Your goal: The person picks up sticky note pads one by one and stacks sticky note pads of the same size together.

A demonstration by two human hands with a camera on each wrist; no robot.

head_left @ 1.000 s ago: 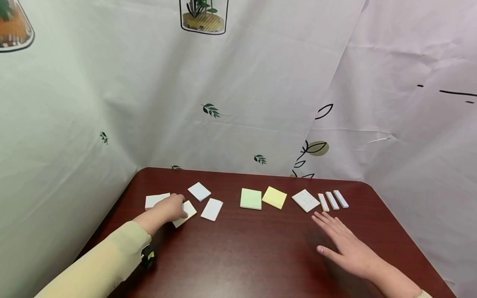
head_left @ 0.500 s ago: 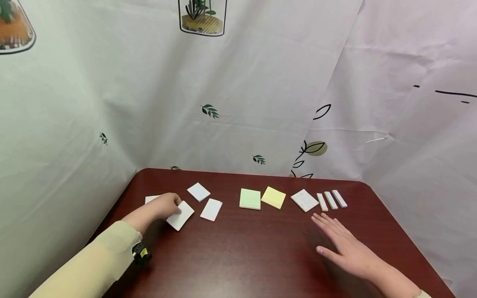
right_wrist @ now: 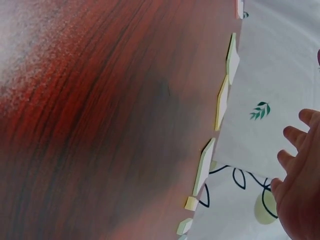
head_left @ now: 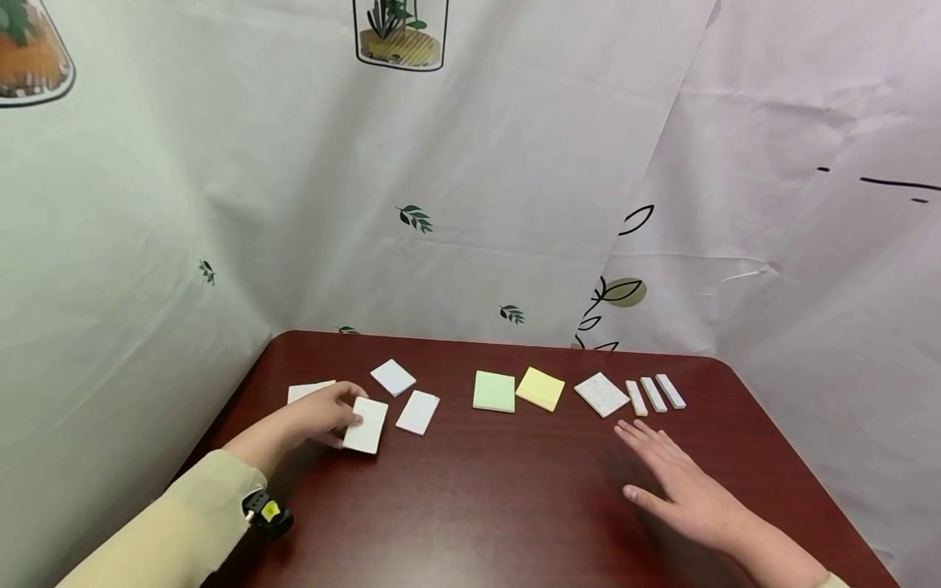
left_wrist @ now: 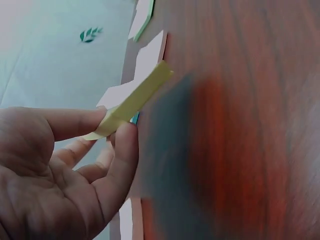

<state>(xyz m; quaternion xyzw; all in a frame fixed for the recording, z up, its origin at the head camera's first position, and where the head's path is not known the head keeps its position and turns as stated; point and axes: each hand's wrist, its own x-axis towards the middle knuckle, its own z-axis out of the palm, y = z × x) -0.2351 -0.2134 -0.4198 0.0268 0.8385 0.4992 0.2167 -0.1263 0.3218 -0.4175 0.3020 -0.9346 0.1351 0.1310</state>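
Note:
My left hand pinches a sticky note pad between thumb and fingers, near the table's left side. Its top looks white in the head view; in the left wrist view the pad shows a yellow edge and is raised off the table. Behind that hand lies a white pad, partly covered by it. Two more white pads lie just to the right. My right hand has straight, slightly spread fingers and holds nothing. Closest to its fingertips are a speckled white pad and a narrow strip pad.
A green pad and a yellow pad lie at the back centre of the dark red table. Two more narrow strip pads stand at the right. A pale patterned cloth hangs directly behind the table.
The left hand has lifted its pad and turned it, so the white face now stands more upright. The wrist has shifted slightly left. My right hand stays put.

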